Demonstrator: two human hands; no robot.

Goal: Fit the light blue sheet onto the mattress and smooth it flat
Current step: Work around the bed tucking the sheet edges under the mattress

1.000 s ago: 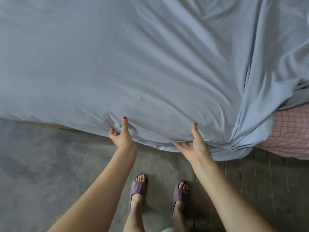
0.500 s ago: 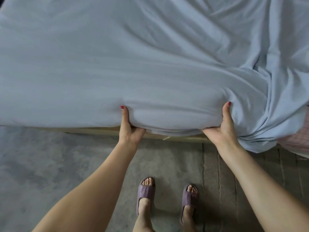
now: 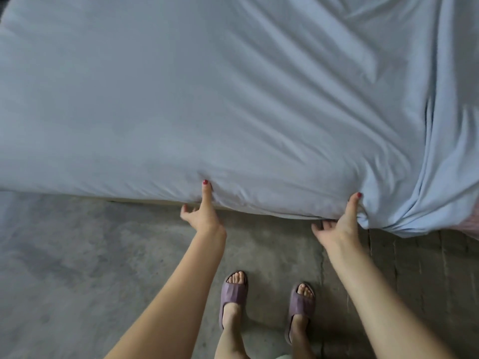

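She is standing at the near side of the bed, and the light blue sheet (image 3: 207,99) is lying spread over the mattress, its hem hanging down the side edge. Her left hand (image 3: 201,216) is pinching the hem, thumb pressing on top of the cloth and the fingers tucking beneath; the right hand (image 3: 339,224) is doing the same further along, thumb over the fold, a couple of fingers showing loose below. Both grips are closing on fabric, not on the mattress itself. To the left the cloth is looking fairly flat; to the right it is bunching into deep folds (image 3: 427,203) and trailing off the corner, where a pink patterned cover (image 3: 471,224) is peeking out. The sheet looks light, soft and stretchy, so I reckon it is best taken right at the hem and drawn down under the edge, corner first.
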